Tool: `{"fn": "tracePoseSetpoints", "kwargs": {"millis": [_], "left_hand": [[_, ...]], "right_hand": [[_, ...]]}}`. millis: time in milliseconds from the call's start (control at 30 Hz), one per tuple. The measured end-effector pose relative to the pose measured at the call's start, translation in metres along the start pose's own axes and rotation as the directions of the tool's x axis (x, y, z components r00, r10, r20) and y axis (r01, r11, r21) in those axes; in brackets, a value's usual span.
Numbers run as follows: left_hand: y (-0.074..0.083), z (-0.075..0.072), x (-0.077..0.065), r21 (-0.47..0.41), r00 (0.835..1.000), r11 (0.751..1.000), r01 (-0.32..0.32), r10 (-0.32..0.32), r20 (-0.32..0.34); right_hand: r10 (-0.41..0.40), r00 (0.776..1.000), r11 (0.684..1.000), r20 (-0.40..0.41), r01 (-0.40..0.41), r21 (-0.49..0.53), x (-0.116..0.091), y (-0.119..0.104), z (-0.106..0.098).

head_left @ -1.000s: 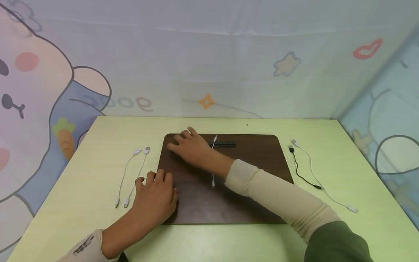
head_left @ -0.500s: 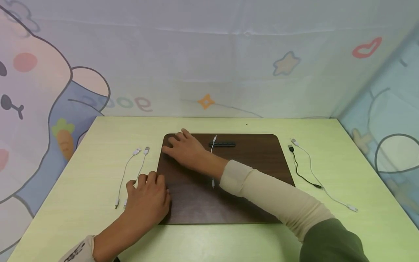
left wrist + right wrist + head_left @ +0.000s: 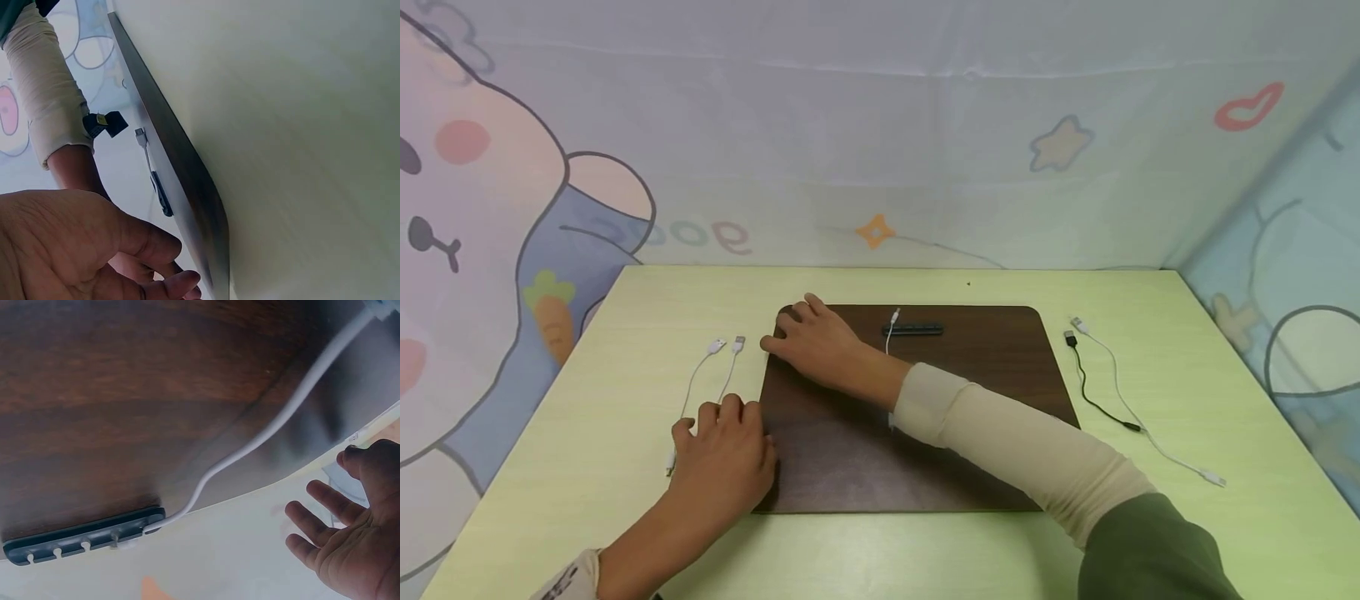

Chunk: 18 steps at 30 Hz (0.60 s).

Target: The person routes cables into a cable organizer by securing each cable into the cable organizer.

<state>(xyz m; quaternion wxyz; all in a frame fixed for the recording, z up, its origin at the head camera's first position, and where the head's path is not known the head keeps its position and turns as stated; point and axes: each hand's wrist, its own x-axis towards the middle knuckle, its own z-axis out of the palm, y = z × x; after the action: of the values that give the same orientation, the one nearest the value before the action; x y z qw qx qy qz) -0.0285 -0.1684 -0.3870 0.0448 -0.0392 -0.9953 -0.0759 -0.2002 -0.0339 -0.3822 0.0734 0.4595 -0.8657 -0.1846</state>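
My right hand (image 3: 816,342) reaches across the dark brown board (image 3: 925,483) to its far left corner, holding nothing. In the right wrist view its fingers (image 3: 309,522) are spread apart. My left hand (image 3: 722,458), empty with loosely bent fingers, hovers at the board's left edge and hides part of two white USB cables (image 3: 692,379). A dark cable organizer (image 3: 921,330) with slots along one side lies near the board's back edge. One white cable (image 3: 269,431) runs from the organizer's end slot over the board; my right forearm covers part of it in the head view.
Right of the board lie a black USB cable (image 3: 1084,383) and a longer white one (image 3: 1116,375), overlapping near the black one's end. The pale table (image 3: 880,554) ends at a printed cloth backdrop (image 3: 925,167) behind, with another cloth side on the right.
Both hands have shifted left. The left hand now covers more of the white cables, and the right thumb has passed the board's left edge. Board, organizer and cables stay put.
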Motion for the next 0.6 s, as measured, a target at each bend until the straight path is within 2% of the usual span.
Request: {"fn": "tracePoseSetpoints", "kwargs": {"millis": [400,600], "left_hand": [[-0.012,-0.001,-0.006,-0.016,0.999,0.999,0.031,-0.032,-0.028],[-0.019,-0.002,-0.006,-0.018,0.998,0.998,0.058,-0.058,-0.015]], "right_hand": [[-0.009,1.000,1.000,-0.003,0.009,0.001,0.014,-0.009,-0.004],[-0.009,1.000,1.000,0.012,0.009,0.003,0.022,-0.015,-0.006]]}}
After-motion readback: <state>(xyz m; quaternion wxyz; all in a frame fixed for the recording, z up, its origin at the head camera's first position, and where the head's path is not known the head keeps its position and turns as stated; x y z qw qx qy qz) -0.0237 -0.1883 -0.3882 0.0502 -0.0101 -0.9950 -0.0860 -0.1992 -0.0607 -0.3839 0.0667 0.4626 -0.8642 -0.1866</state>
